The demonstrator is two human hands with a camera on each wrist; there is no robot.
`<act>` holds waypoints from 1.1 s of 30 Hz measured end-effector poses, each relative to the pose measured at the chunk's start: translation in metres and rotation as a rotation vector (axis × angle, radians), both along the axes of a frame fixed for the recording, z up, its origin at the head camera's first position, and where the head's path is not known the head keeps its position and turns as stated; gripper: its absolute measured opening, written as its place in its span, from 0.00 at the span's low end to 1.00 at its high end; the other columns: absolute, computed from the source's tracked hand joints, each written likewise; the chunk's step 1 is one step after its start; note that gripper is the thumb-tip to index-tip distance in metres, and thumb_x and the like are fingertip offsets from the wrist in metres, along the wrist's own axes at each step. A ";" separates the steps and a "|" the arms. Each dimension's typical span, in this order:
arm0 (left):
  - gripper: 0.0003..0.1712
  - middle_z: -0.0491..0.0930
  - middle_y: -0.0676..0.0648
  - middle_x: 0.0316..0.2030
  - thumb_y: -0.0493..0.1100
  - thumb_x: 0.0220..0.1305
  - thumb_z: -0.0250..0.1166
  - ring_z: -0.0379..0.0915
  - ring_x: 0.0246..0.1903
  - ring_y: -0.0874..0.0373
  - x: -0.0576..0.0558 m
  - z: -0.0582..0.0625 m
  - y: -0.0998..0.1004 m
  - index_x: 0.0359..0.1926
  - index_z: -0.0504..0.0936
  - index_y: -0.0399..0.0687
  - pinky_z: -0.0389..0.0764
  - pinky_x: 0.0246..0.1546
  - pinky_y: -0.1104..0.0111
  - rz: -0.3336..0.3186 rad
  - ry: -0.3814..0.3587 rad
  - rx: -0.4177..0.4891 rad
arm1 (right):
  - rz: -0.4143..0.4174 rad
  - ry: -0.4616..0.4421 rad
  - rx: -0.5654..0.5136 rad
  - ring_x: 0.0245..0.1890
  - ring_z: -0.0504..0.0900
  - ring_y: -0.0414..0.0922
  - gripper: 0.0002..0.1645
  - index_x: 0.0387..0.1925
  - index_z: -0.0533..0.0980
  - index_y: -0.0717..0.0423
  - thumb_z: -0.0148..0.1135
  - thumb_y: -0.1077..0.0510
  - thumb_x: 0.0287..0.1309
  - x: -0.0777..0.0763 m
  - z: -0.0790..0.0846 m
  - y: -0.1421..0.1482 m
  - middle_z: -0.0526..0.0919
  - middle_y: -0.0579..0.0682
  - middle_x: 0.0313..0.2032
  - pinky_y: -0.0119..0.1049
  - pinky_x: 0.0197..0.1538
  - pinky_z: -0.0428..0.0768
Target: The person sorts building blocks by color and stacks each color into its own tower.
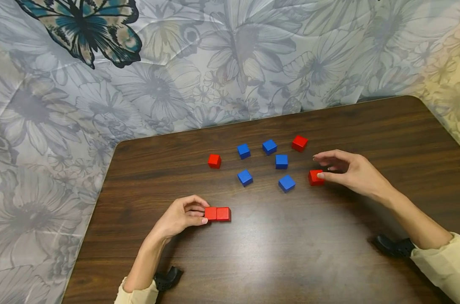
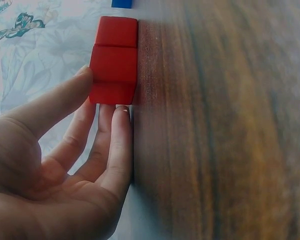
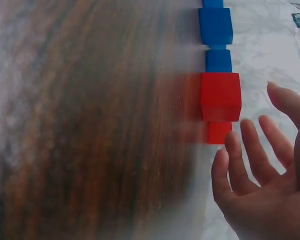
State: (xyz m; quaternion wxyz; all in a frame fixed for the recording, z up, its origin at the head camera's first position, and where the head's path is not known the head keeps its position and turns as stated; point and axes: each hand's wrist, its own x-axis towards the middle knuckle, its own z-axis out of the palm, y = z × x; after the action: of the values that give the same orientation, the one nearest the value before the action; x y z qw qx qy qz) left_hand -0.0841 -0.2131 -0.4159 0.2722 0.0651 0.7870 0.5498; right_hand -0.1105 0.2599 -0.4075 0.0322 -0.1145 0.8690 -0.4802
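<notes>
Two red cubes stand side by side, touching, near the table's left front. My left hand (image 1: 182, 215) pinches the left red cube (image 1: 210, 214) of this pair, thumb on its near side and fingers behind. The other red cube (image 1: 223, 214) adjoins it on the right; both stack in line in the left wrist view. At the right, my right hand (image 1: 351, 171) reaches toward a single red cube (image 1: 315, 177), with thumb and fingers spread apart. In the right wrist view a gap shows between the thumb and that red cube (image 3: 221, 96).
Several blue cubes (image 1: 281, 161) lie scattered across the middle of the brown wooden table (image 1: 275, 253). One red cube (image 1: 214, 161) sits to their left, another red cube (image 1: 299, 143) at the back right. A flowered cloth (image 1: 245, 55) with a butterfly hangs behind the table's far edge.
</notes>
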 end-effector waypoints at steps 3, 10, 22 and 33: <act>0.20 0.78 0.38 0.49 0.33 0.56 0.74 0.78 0.48 0.49 0.000 0.000 0.000 0.50 0.80 0.36 0.82 0.45 0.66 -0.002 -0.001 0.005 | 0.001 -0.010 0.010 0.47 0.81 0.39 0.26 0.57 0.79 0.48 0.74 0.57 0.56 0.000 -0.002 0.001 0.82 0.51 0.53 0.20 0.46 0.76; 0.20 0.78 0.39 0.48 0.32 0.56 0.73 0.77 0.47 0.50 0.001 0.000 0.000 0.50 0.80 0.36 0.82 0.44 0.66 0.005 -0.020 0.021 | 0.037 -0.009 0.065 0.45 0.81 0.37 0.27 0.58 0.78 0.53 0.73 0.56 0.57 0.000 -0.006 0.003 0.82 0.53 0.54 0.20 0.44 0.76; 0.21 0.78 0.38 0.49 0.32 0.56 0.73 0.77 0.48 0.47 0.001 0.001 0.001 0.51 0.79 0.35 0.82 0.44 0.66 0.006 -0.021 0.019 | 0.075 -0.082 0.150 0.45 0.80 0.39 0.27 0.58 0.78 0.49 0.73 0.51 0.57 -0.001 -0.006 0.005 0.83 0.49 0.51 0.20 0.47 0.73; 0.20 0.78 0.39 0.48 0.32 0.55 0.74 0.77 0.48 0.49 0.001 0.002 0.001 0.50 0.80 0.37 0.82 0.44 0.65 0.021 -0.028 0.025 | 0.063 -0.092 0.188 0.40 0.80 0.40 0.18 0.47 0.83 0.45 0.75 0.48 0.55 -0.002 -0.006 0.000 0.85 0.45 0.41 0.24 0.42 0.74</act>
State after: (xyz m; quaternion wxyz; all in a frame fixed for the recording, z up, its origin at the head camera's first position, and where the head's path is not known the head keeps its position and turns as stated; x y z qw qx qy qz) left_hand -0.0829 -0.2121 -0.4141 0.2763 0.0525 0.7769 0.5633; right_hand -0.1124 0.2597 -0.4135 0.0978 -0.1158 0.9037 -0.4003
